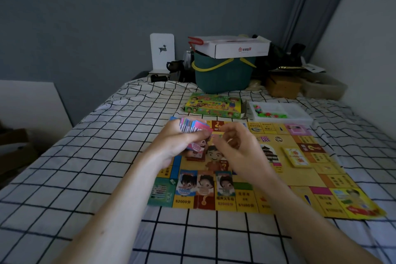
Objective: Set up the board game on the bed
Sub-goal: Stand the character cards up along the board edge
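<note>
A yellow game board [285, 178] lies flat on the checked bed sheet [90, 156]. My left hand [182, 137] grips a thick stack of colourful cards [191, 125] above the board's left part. My right hand [237, 143] hovers beside it with curled fingers, its fingertips close to the stack; whether it pinches a card is unclear. Three character cards [205, 184] lie in a row on the board's near edge. A small reddish pile [196, 155] sits under my left hand. A yellow card pile [296, 157] rests on the board's right side.
The green game box [213, 105] and a white tray of small coloured pieces [278, 111] lie behind the board. A dark green basket [222, 73] with a white carton [233, 47] on top stands at the bed's head, with clutter to its right.
</note>
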